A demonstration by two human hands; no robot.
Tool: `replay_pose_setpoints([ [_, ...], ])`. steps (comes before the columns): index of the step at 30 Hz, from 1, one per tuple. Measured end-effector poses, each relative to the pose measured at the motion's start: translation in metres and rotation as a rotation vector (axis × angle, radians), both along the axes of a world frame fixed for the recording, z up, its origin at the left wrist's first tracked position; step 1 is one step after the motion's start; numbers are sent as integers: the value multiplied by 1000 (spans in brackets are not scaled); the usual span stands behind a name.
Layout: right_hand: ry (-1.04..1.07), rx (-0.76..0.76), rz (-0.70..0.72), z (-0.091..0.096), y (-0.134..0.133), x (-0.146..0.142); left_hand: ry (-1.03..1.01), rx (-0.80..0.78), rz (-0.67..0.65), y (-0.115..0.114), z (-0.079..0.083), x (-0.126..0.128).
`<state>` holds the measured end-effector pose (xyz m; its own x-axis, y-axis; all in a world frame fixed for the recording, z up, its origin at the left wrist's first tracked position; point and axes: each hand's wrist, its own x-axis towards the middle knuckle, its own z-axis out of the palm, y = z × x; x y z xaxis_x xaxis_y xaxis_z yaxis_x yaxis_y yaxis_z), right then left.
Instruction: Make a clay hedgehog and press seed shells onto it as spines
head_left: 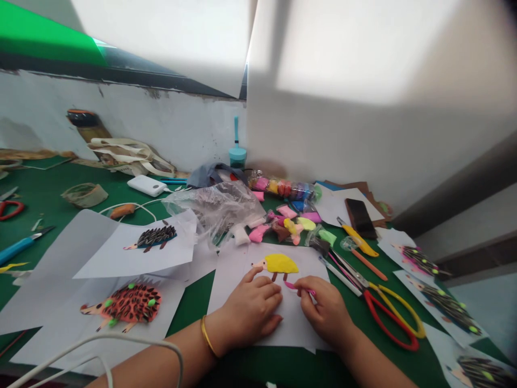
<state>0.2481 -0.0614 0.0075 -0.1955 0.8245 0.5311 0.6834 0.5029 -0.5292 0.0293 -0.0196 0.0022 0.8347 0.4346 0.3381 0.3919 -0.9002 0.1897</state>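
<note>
A clay hedgehog (281, 263) with a yellow body, pale face and brown legs lies on a white paper sheet (230, 275) before me. My left hand (252, 304) rests flat on the sheet, its index fingertip at the hedgehog's face and the other fingers below the body. Pinched in my right hand (323, 307) is a slim pink modelling tool (291, 285); its tip is beside the brown rear leg. Some of the tool is hidden by my fingers.
Red-and-yellow scissors (391, 315), a yellow utility knife (359, 238) and a phone (360, 217) lie to the right. Several clay packets (291, 226) and a clear plastic bag (222, 207) are behind the sheet. A seed-covered hedgehog picture (125, 307) lies left, near a white cable (133, 339).
</note>
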Motion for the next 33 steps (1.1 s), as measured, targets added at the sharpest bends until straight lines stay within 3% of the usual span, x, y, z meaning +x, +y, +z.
replay_pose_setpoints([
  [33, 18, -41, -16, 1, -1, 1, -6, -28, 7, 0, -1, 0],
])
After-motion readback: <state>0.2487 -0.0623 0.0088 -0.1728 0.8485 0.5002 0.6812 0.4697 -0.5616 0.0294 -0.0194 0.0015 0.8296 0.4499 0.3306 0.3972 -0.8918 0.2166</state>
